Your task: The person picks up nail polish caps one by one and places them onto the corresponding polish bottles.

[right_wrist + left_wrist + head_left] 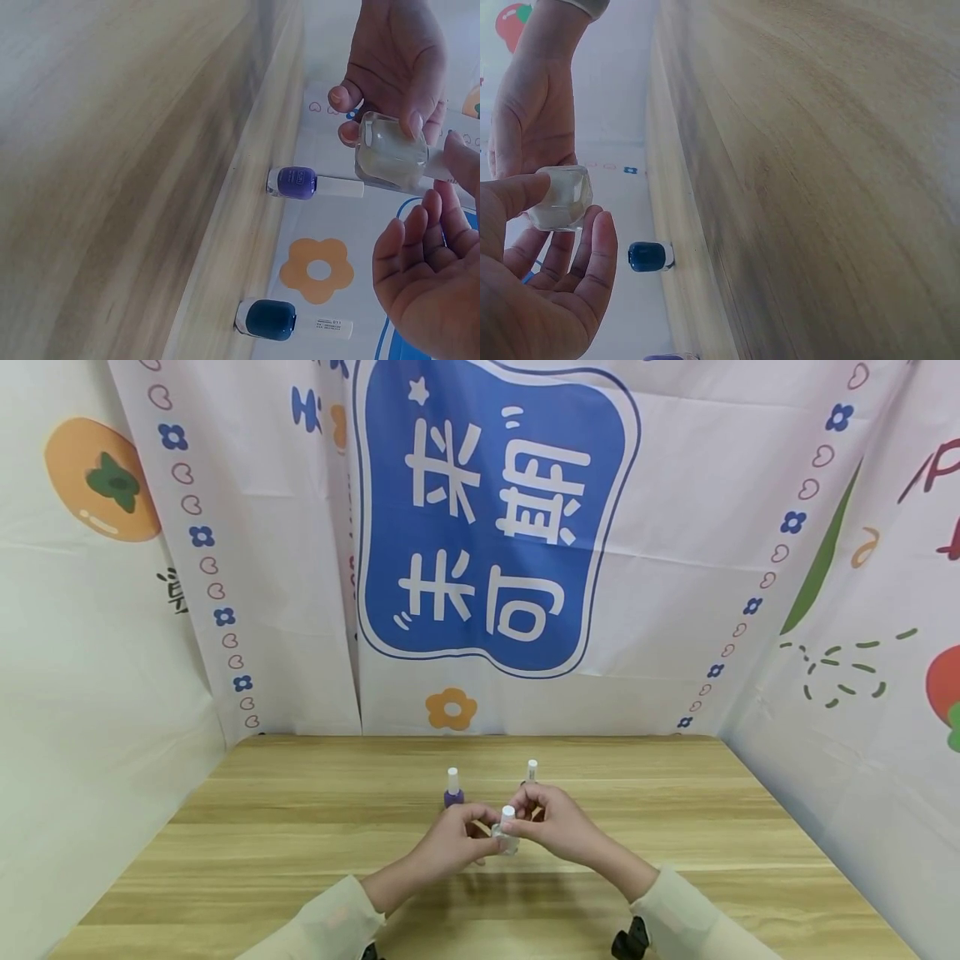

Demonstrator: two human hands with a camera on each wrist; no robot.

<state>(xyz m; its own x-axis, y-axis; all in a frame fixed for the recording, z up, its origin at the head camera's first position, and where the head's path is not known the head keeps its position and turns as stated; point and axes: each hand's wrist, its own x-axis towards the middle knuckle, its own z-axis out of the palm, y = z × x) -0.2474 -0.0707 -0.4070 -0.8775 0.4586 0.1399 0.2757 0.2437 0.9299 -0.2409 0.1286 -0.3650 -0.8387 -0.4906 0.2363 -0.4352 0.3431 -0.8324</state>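
Above the table, my left hand (447,845) grips the glass body of a clear nail polish bottle (384,154) between thumb and fingers. My right hand (558,828) pinches its white cap (508,812), the thumb on one side. The bottle stands roughly upright in the head view, cap on top, and pale, see-through liquid shows through the glass. Beyond my left hand stands a purple nail polish bottle (298,183) with a white cap. A dark teal nail polish bottle (271,319), also white-capped, stands beyond my right hand, which partly hides it in the head view.
Both coloured bottles stand on the wood-grain table (300,827), apart from each other. Printed white cloth (660,610) hangs behind the table's far edge and along both sides.
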